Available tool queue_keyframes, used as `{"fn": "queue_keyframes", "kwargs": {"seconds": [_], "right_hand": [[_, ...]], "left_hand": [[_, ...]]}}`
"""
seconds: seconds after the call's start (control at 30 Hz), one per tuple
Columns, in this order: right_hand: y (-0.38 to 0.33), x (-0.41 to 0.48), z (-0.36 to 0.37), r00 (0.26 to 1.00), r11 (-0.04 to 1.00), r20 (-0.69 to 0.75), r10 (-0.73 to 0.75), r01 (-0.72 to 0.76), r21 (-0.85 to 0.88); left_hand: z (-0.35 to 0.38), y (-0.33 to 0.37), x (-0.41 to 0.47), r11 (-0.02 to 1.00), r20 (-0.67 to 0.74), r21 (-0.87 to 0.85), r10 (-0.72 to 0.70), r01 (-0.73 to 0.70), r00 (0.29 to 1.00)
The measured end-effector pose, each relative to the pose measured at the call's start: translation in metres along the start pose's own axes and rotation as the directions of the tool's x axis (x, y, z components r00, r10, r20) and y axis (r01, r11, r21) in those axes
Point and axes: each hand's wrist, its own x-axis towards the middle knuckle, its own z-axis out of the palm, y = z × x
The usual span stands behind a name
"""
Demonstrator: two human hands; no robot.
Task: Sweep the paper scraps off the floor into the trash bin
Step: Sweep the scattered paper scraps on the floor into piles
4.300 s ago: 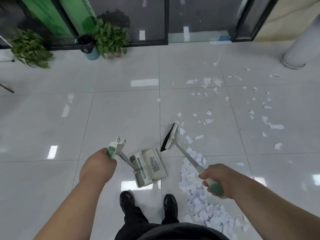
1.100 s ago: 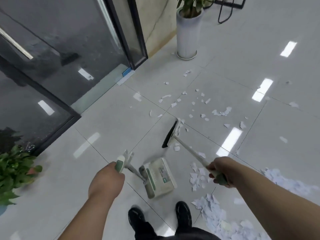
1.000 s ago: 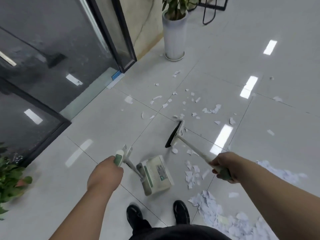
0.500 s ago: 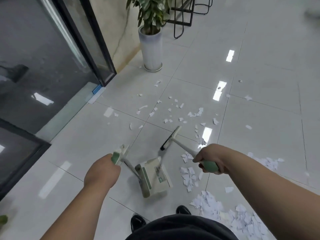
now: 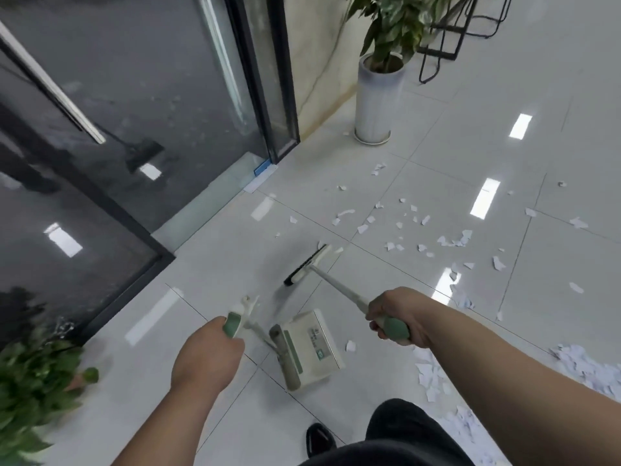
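My left hand (image 5: 206,359) grips the green-tipped handle of a white dustpan (image 5: 311,348), which sits on the floor just ahead of my feet. My right hand (image 5: 398,317) grips the green handle of a broom; its dark-bristled head (image 5: 307,264) touches the tiles ahead of the dustpan. Several loose paper scraps (image 5: 396,227) lie scattered beyond the broom head. A denser pile of scraps (image 5: 433,378) lies on the floor at the lower right, partly hidden under my right arm. No trash bin is in view.
Dark glass doors (image 5: 141,129) with black frames fill the left. A tall white planter (image 5: 376,102) stands by the wall ahead, with a black metal frame (image 5: 447,45) behind it. A leafy plant (image 5: 33,398) is at the lower left. My shoe (image 5: 319,438) is below.
The view has turned further right over the last seconds. The broom head has moved left, away from the scattered scraps, and the dustpan has shifted slightly with my left hand.
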Motion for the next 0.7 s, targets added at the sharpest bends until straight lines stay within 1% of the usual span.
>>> {"fn": "queue_keyframes", "kwargs": {"seconds": [0.2, 0.4, 0.53, 0.7], "right_hand": [[-0.057, 0.024, 0.035, 0.999, 0.998, 0.001, -0.047, 0.047, -0.046], [-0.134, 0.086, 0.058, 0.989, 0.987, 0.035, -0.142, 0.144, -0.065], [-0.203, 0.129, 0.066, 0.992, 0.987, 0.091, -0.086, 0.097, -0.13], [-0.292, 0.192, 0.083, 0.988, 0.977, 0.125, -0.09, 0.112, -0.184]], "left_hand": [[-0.024, -0.018, 0.039, 0.997, -0.048, -0.03, -0.069, 0.067, 0.997], [-0.036, -0.012, 0.109, 0.991, -0.092, -0.016, -0.134, 0.133, 0.987], [-0.044, 0.0, 0.171, 0.981, -0.109, -0.009, -0.193, 0.193, 0.975], [-0.053, 0.023, 0.255, 0.971, -0.119, 0.015, -0.235, 0.238, 0.965]]}}
